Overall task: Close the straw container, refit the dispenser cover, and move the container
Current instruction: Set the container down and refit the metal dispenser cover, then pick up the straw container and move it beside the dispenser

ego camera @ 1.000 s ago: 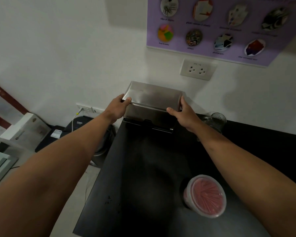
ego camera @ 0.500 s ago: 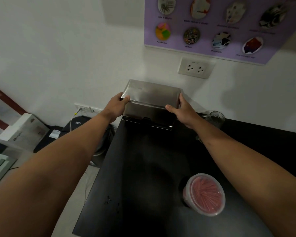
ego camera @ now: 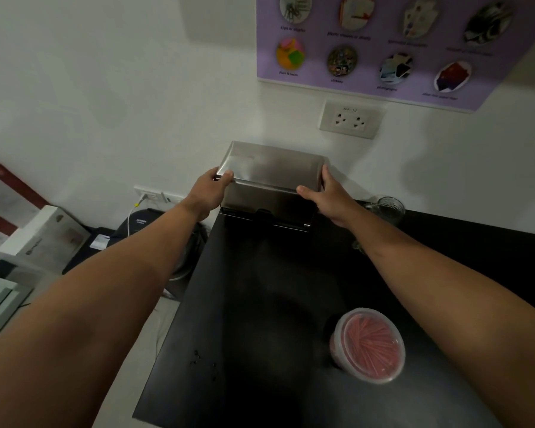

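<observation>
Left hand (ego camera: 212,188) and right hand (ego camera: 325,194) fingers grip dispenser cover (ego camera: 272,168) ends at counter (ego camera: 260,304) far edge, 12 o'clock; lidded straw container (ego camera: 368,344) at 4 o'clock, centre bare; fingertips hidden.

Both arms reach straight forward. The left hand (ego camera: 212,188) and right hand (ego camera: 325,193) face each other, fingers curled, thumbs forward.

Brushed metal dispenser cover (ego camera: 272,168) (dull sheen), clear plastic straw container (ego camera: 369,344), matt black counter (ego camera: 260,304)
</observation>
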`<state>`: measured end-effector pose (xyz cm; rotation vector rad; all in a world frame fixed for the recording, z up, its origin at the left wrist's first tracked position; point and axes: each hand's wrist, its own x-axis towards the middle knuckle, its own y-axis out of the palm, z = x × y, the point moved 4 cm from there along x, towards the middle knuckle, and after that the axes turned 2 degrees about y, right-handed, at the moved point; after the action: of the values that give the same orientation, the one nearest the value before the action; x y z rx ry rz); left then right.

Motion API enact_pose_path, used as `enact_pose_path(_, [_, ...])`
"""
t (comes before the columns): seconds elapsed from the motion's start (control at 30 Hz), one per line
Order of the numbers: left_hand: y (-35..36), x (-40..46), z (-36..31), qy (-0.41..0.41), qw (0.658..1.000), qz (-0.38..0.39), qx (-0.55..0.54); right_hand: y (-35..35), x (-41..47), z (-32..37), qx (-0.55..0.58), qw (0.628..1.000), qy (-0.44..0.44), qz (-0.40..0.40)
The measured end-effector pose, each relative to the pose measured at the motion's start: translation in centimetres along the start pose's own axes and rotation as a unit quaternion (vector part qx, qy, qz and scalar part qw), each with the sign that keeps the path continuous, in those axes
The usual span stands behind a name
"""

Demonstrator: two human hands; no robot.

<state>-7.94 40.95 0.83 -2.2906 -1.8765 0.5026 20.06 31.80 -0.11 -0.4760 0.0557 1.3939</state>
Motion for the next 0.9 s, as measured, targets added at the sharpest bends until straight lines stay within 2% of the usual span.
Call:
enact_pose_path(0.1, [-0.1, -1.0, -0.3, 0.004, 0.999, -0.024, 0.026, -0.5, -0.9, 0.7, -0.057, 0.998, -0.011, -0.019])
enact_pose_path(0.2, [-0.1, -2.3, -0.5, -0.001, 0.998, -0.016, 0.063, -1.6, -2.7, 1.6, -0.114, 0.992, -0.012, -0.056])
enact_pose_path(0.3, [-0.5, -4.0, -0.8, -0.027, 0.995, -0.015, 0.091, -2.9, -5.3, 2.5, -0.163, 0.984, -0.038, -0.059])
enact_pose_path(0.43, [-0.9, -7.7, -2.0, 0.005, 0.996, 0.014, 0.090, -4.1, -9.7, 2.9, -0.213, 0.973, -0.089, -0.008])
enact_pose_path(0.63, [0.8, -13.3, -3.2, 0.066, 0.983, 0.132, 0.113, -5.2, -15.2, 2.3, -0.193, 0.975, -0.092, 0.063])
enact_pose_path(0.9, [5.1, -19.4, -2.9, 0.108, 0.968, 0.190, 0.120, -5.9, -19.9, 0.1, -0.250, 0.952, -0.133, 0.118])
